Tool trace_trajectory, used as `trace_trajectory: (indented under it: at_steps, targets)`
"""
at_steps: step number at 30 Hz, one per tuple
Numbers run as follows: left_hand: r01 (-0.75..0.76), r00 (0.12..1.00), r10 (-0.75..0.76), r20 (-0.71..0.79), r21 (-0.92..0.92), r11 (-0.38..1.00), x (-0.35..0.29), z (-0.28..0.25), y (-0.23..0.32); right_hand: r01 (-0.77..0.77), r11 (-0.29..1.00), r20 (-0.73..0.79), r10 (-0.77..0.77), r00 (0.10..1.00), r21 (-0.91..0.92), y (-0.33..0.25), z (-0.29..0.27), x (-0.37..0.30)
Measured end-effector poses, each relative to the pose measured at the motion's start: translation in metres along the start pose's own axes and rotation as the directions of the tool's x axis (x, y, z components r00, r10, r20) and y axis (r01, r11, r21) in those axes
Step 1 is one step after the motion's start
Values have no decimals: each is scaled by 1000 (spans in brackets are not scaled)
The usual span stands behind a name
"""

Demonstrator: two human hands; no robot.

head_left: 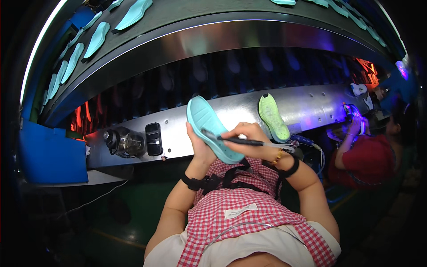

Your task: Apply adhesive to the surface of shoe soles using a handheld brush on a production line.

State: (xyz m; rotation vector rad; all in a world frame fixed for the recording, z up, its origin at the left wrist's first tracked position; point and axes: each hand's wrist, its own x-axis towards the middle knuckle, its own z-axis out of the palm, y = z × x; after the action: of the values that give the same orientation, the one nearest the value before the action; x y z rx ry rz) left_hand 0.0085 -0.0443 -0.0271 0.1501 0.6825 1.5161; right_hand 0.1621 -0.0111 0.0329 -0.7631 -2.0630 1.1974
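Observation:
My left hand (201, 149) grips a turquoise shoe sole (205, 115) by its left edge, tilted above the bench in front of me. In my right hand (251, 138) is a slim brush (243, 141) with a black handle, its grey tip resting against the inner face of the sole near the middle. A pale tube appears to trail from the brush's rear end past my right wrist. To the right, a yellow-green shoe sole (273, 116) lies on the metal bench, apart from both hands.
A clear bottle with a black lid (124, 141) and a black phone-like tray (153, 139) occupy the left of the steel bench (178, 129). Beyond it, a conveyor belt (187, 15) carries several turquoise soles. A co-worker in red (367, 158) works at the right.

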Motion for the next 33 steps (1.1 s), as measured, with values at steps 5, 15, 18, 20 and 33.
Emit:
trace_trajectory:
  at_steps: [5,15,18,20,33]
  targets:
    - [11,998,-13,55,45,999,-4,-7,17,-295,948,341,238,909,123,-9,-24,-13]
    - [116,940,-83,332,-82,990,-12,9,6,-125,913,237,32,971,388,-11,-24,-4]
    - [51,998,-47,51,-92,994,-4,25,8,-113,893,-55,152,987,435,-12,-30,4]
    - [28,990,-23,138,-41,999,-5,21,8,-52,945,5,53,999,323,-4,-29,1]
    - [-451,879,438,186,29,892,6,26,33,68,921,194,-152,969,384,-3,-36,-18]
